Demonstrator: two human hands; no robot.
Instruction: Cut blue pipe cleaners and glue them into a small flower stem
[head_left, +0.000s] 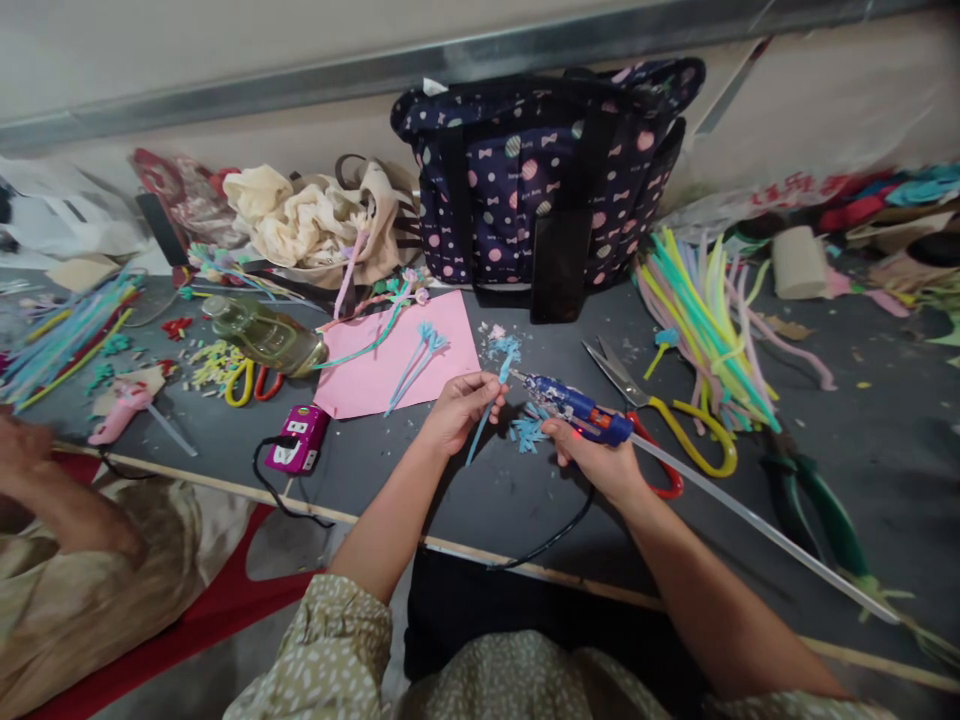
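Note:
My left hand (pixel 463 408) pinches a blue pipe-cleaner stem (pixel 478 437) whose fuzzy top leans up and away from me. In my right hand (pixel 596 458) is a blue hot glue gun (pixel 571 400), with a long clear glue stick (pixel 757 520) sticking out of its back. The gun's nozzle points left, at or very close to the stem's upper part; whether it touches, I cannot tell. Below the gun lies a small pile of cut blue pieces (pixel 529 430). Finished-looking blue stems (pixel 416 365) rest on a pink sheet (pixel 360 385).
Red-and-yellow scissors (pixel 694 440), green-handled pliers (pixel 829 510) and a pipe-cleaner bundle (pixel 705 330) lie to the right. A dark patterned bag (pixel 499 190) with a phone (pixel 560 265) stands behind. Leftward are a bottle (pixel 270 335), a purple power socket (pixel 300 438), a pink glue gun (pixel 124 412) and another person's arm (pixel 67 480).

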